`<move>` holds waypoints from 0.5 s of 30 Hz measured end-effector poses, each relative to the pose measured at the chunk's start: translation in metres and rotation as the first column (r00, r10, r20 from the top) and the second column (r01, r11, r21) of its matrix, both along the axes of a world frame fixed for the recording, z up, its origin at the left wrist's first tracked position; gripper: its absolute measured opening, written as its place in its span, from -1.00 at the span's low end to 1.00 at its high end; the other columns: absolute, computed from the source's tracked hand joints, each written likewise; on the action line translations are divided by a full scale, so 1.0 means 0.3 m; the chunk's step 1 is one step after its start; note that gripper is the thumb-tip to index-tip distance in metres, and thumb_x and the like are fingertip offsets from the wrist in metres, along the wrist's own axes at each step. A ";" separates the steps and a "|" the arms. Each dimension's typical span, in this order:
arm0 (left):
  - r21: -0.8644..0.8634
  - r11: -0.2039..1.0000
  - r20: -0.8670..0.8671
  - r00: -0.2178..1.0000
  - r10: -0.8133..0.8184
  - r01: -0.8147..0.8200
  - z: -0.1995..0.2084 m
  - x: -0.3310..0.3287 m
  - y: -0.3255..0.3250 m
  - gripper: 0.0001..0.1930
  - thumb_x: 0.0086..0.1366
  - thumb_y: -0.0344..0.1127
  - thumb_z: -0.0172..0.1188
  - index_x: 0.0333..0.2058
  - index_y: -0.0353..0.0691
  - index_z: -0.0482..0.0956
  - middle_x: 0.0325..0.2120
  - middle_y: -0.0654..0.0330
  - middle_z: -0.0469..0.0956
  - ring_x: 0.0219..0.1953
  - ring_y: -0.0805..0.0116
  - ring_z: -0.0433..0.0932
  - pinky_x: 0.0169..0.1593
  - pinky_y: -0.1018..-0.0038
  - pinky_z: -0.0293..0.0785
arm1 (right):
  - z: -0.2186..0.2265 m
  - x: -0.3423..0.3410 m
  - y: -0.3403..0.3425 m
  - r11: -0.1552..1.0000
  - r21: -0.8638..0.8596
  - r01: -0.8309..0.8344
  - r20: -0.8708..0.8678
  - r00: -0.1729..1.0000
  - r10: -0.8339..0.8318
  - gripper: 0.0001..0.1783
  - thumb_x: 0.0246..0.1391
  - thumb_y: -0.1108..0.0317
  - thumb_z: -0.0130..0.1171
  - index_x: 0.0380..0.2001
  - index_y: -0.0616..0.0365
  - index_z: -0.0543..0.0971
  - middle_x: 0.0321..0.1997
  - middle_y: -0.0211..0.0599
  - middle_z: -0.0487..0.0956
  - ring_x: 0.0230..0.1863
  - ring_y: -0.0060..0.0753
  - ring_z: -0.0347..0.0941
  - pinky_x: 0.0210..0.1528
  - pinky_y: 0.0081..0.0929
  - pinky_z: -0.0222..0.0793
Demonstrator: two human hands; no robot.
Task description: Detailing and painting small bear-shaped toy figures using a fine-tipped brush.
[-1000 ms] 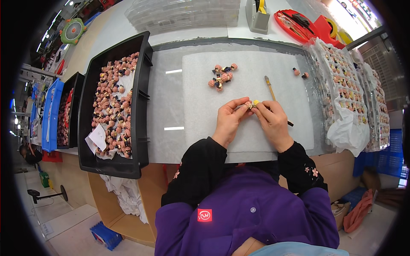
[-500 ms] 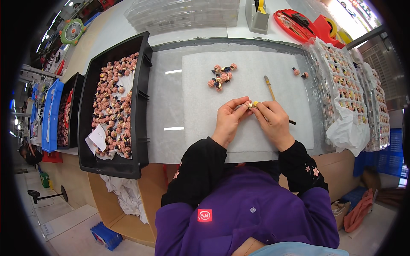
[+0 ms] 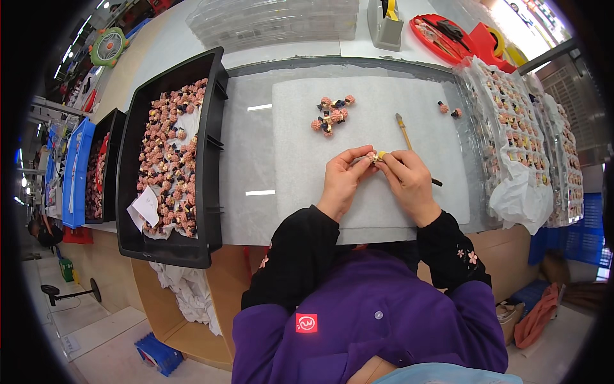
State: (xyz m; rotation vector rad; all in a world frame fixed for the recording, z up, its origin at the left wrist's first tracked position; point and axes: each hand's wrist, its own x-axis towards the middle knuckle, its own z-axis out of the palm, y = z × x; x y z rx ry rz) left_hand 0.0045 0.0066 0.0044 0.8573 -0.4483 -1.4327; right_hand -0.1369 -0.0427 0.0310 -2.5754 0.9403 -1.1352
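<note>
Over a white foam sheet point(image 3: 307, 205), my left hand point(image 3: 343, 182) pinches a small pink-and-cream figurine point(image 3: 372, 155) between thumb and fingertips. My right hand point(image 3: 410, 182) is closed at the same piece, with a small yellow part point(image 3: 381, 155) showing at its fingertips. Whether that yellow bit is attached to the figurine I cannot tell. Just beyond my hands lies a cluster of similar pink figurines point(image 3: 332, 116) with dark bases. A thin brush point(image 3: 404, 133) with a wooden handle rests on the sheet, partly behind my right hand.
To the left stands a black bin point(image 3: 214, 160) full of pink figurines, with a paper slip point(image 3: 147, 206) on them. Two loose figurines point(image 3: 449, 110) lie far right. Clear trays point(image 3: 511, 128) of figurines line the right edge. A tape dispenser point(image 3: 385, 29) and red tray point(image 3: 435, 38) sit at the back.
Both hands stay in nearly the same place, holding the figurine. Only slight finger movement shows; the other things on the table have not moved.
</note>
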 end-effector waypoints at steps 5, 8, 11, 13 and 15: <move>-0.001 1.000 0.001 1.000 -0.006 0.006 -0.002 0.001 0.000 -0.74 0.26 -0.51 0.02 -0.07 -0.42 0.41 -0.16 0.08 0.49 -0.16 0.39 0.50 -0.05 0.50 0.48 | -0.001 0.001 0.001 1.000 0.002 0.004 0.000 1.000 -0.004 -0.82 -0.14 0.40 0.27 -0.38 0.13 0.56 -0.47 -0.34 0.49 -0.45 -0.33 0.41 -0.47 -0.45 0.34; -0.003 1.000 -0.003 1.000 -0.005 0.005 0.000 0.001 0.000 -0.74 0.26 -0.51 0.03 -0.07 -0.42 0.41 -0.17 0.08 0.49 -0.16 0.39 0.50 -0.06 0.51 0.48 | -0.003 0.003 0.003 1.000 0.010 0.010 0.015 1.000 -0.011 -0.83 -0.14 0.41 0.26 -0.39 0.14 0.56 -0.48 -0.35 0.49 -0.45 -0.34 0.42 -0.47 -0.46 0.34; 0.008 1.000 0.003 1.000 -0.003 0.003 0.011 0.001 0.003 -0.73 0.25 -0.50 0.03 -0.07 -0.42 0.41 -0.18 0.07 0.49 -0.16 0.39 0.50 -0.05 0.50 0.48 | 0.001 0.004 0.004 1.000 0.021 0.010 0.010 1.000 -0.010 -0.84 -0.14 0.41 0.26 -0.40 0.14 0.56 -0.49 -0.35 0.49 -0.45 -0.34 0.42 -0.47 -0.46 0.34; 0.009 1.000 0.008 1.000 -0.004 0.004 0.008 0.002 0.003 -0.73 0.25 -0.51 0.03 -0.07 -0.42 0.41 -0.18 0.07 0.50 -0.16 0.38 0.50 -0.05 0.50 0.48 | 0.005 0.004 0.004 1.000 0.029 0.003 0.010 1.000 -0.003 -0.85 -0.14 0.41 0.26 -0.41 0.14 0.56 -0.49 -0.35 0.49 -0.46 -0.34 0.41 -0.47 -0.46 0.34; 0.007 1.000 0.007 1.000 -0.005 0.005 0.007 0.001 0.003 -0.73 0.25 -0.51 0.03 -0.07 -0.43 0.41 -0.18 0.06 0.50 -0.16 0.38 0.50 -0.04 0.50 0.48 | 0.009 0.004 0.003 0.999 0.036 -0.004 0.010 1.000 0.003 -0.86 -0.14 0.41 0.26 -0.42 0.14 0.56 -0.50 -0.35 0.49 -0.46 -0.34 0.41 -0.47 -0.45 0.34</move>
